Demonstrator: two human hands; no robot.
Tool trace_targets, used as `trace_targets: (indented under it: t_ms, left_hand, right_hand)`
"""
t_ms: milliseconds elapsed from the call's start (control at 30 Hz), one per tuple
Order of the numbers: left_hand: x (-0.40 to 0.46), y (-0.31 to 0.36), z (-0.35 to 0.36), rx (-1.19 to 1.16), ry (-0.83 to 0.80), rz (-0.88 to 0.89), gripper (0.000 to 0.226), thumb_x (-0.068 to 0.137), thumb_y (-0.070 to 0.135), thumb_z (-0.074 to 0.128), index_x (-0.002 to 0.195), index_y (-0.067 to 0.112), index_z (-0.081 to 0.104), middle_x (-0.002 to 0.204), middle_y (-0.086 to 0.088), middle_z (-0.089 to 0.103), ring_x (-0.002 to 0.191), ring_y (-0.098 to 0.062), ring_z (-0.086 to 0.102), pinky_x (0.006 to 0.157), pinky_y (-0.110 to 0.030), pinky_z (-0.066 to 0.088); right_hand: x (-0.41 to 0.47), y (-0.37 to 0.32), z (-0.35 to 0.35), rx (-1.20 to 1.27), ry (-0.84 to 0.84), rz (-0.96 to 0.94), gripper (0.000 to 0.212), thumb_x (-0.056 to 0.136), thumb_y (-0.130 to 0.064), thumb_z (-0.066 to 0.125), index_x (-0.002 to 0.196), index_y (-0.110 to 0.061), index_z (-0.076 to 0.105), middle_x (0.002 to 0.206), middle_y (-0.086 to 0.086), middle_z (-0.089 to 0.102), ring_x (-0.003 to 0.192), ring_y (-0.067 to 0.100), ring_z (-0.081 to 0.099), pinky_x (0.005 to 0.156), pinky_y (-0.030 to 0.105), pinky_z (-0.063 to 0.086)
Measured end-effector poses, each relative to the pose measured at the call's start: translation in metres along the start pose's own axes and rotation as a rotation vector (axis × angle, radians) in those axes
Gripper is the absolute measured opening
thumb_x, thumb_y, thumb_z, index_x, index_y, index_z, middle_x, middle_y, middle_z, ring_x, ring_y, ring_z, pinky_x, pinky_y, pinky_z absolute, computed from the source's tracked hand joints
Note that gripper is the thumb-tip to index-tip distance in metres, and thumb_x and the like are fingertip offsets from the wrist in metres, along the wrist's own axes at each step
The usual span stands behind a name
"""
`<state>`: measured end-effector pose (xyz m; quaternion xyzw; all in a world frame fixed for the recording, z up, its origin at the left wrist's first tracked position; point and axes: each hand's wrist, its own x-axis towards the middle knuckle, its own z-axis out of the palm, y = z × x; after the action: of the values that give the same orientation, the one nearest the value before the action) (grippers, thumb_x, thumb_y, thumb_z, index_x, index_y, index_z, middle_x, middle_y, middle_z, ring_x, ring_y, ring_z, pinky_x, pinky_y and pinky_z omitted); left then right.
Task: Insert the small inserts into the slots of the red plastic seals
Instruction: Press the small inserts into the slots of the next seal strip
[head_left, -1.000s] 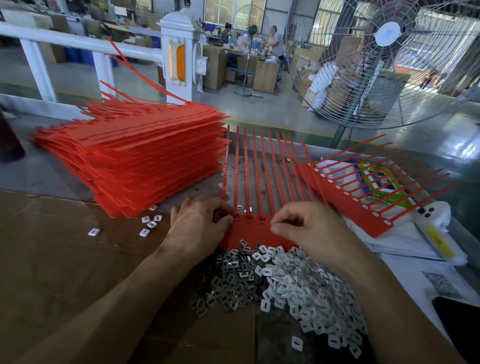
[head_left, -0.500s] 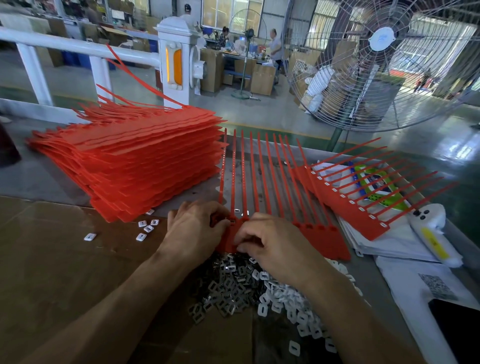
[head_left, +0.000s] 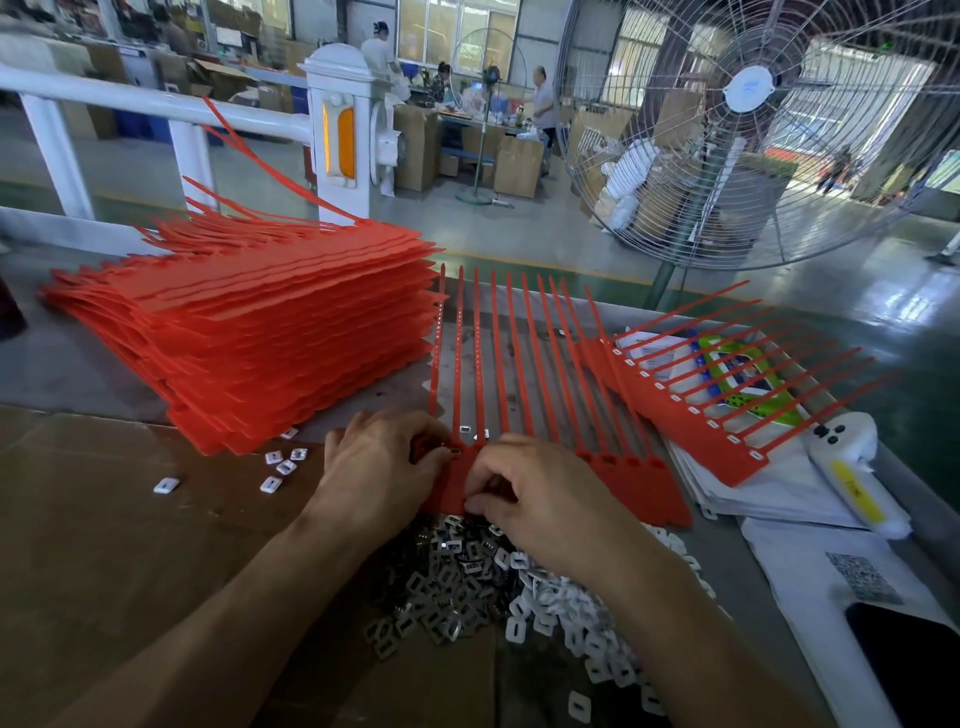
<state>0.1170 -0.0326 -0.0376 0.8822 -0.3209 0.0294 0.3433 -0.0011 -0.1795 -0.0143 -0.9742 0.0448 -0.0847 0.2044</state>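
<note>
A red strip of plastic seals (head_left: 639, 483) lies flat in front of me, its long tails pointing away. My left hand (head_left: 379, 467) grips the strip's left end, thumb beside a slot with a metal insert. My right hand (head_left: 540, 493) rests curled on the strip's heads just right of it, fingertips pinching at the strip's near edge; any insert under them is hidden. A heap of small inserts (head_left: 467, 582), grey metal ones and white plastic ones, lies just below both hands.
A tall stack of red seal strips (head_left: 260, 332) stands at the left. A second strip with inserts (head_left: 691, 415) lies on papers at the right, beside a white device (head_left: 852, 467). Loose white inserts (head_left: 275, 467) dot the cardboard. A large fan (head_left: 743, 130) stands behind the table.
My right hand moved left along the strip, from its middle to close beside my left hand. The left hand stayed at the strip's left end.
</note>
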Motion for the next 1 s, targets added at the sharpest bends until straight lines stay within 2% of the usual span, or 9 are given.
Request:
trace_targets:
  t_ms: [100, 300, 433, 600, 733, 867, 1000]
  left_hand:
    - [-0.0007, -0.0002, -0.0006, 0.002, -0.005, -0.005, 0.014, 0.095, 0.045, 0.061, 0.108, 0.046, 0.066, 0.116, 0.022, 0.060, 0.120, -0.010, 0.046, 0.097, -0.038, 0.028]
    - [-0.0011, 0.0000, -0.0009, -0.001, -0.004, -0.009, 0.016, 0.095, 0.045, 0.061, 0.109, 0.045, 0.067, 0.118, 0.021, 0.061, 0.120, -0.010, 0.046, 0.100, -0.039, 0.030]
    - [-0.0008, -0.0008, 0.0000, 0.002, -0.005, -0.010, 0.016, 0.095, 0.046, 0.060, 0.110, 0.045, 0.067, 0.113, 0.024, 0.058, 0.120, -0.010, 0.045, 0.097, -0.037, 0.027]
    - [0.0005, -0.0013, 0.0001, -0.007, -0.005, -0.006, 0.015, 0.095, 0.045, 0.061, 0.109, 0.045, 0.067, 0.105, 0.027, 0.054, 0.119, -0.009, 0.046, 0.096, -0.037, 0.027]
    - [-0.0002, -0.0011, 0.0005, -0.008, -0.001, -0.007, 0.015, 0.095, 0.045, 0.061, 0.109, 0.044, 0.066, 0.109, 0.025, 0.058, 0.119, -0.010, 0.047, 0.098, -0.038, 0.028]
    - [0.0002, -0.0012, 0.0004, -0.005, -0.008, -0.006, 0.016, 0.095, 0.045, 0.059, 0.110, 0.045, 0.066, 0.114, 0.023, 0.061, 0.121, -0.010, 0.047, 0.099, -0.039, 0.028]
    - [-0.0002, -0.0023, 0.0009, -0.008, -0.006, -0.007, 0.016, 0.095, 0.046, 0.059, 0.110, 0.045, 0.066, 0.112, 0.024, 0.060, 0.121, -0.010, 0.046, 0.094, -0.034, 0.023]
  right_hand:
    - [-0.0012, 0.0003, -0.0005, -0.001, 0.012, -0.004, 0.007, 0.092, -0.033, 0.073, 0.092, -0.032, 0.066, 0.096, -0.019, 0.058, 0.089, 0.000, 0.058, 0.082, 0.026, 0.052]
    - [-0.0020, -0.0013, -0.0024, -0.016, 0.012, -0.018, 0.009, 0.091, -0.031, 0.073, 0.090, -0.030, 0.064, 0.096, -0.017, 0.058, 0.089, 0.004, 0.057, 0.081, 0.030, 0.052]
    - [-0.0006, -0.0002, -0.0024, -0.022, 0.007, 0.011, 0.009, 0.092, -0.036, 0.072, 0.095, -0.032, 0.065, 0.097, -0.018, 0.056, 0.091, 0.001, 0.056, 0.082, 0.027, 0.050]
    - [-0.0006, 0.0004, -0.0015, -0.029, -0.014, 0.004, 0.007, 0.093, -0.035, 0.071, 0.092, -0.032, 0.066, 0.097, -0.017, 0.056, 0.089, 0.002, 0.056, 0.080, 0.026, 0.050]
    - [-0.0014, -0.0007, -0.0017, -0.027, -0.006, 0.002, 0.007, 0.092, -0.033, 0.070, 0.093, -0.032, 0.064, 0.098, -0.018, 0.057, 0.090, 0.002, 0.057, 0.082, 0.028, 0.052]
    - [-0.0004, -0.0021, -0.0018, -0.023, -0.017, -0.015, 0.006, 0.093, -0.030, 0.070, 0.096, -0.034, 0.066, 0.099, -0.019, 0.056, 0.092, 0.001, 0.057, 0.081, 0.024, 0.049]
    - [-0.0009, -0.0026, -0.0008, -0.009, -0.023, -0.008, 0.005, 0.094, -0.027, 0.070, 0.096, -0.031, 0.067, 0.100, -0.018, 0.057, 0.092, 0.001, 0.057, 0.082, 0.024, 0.051]
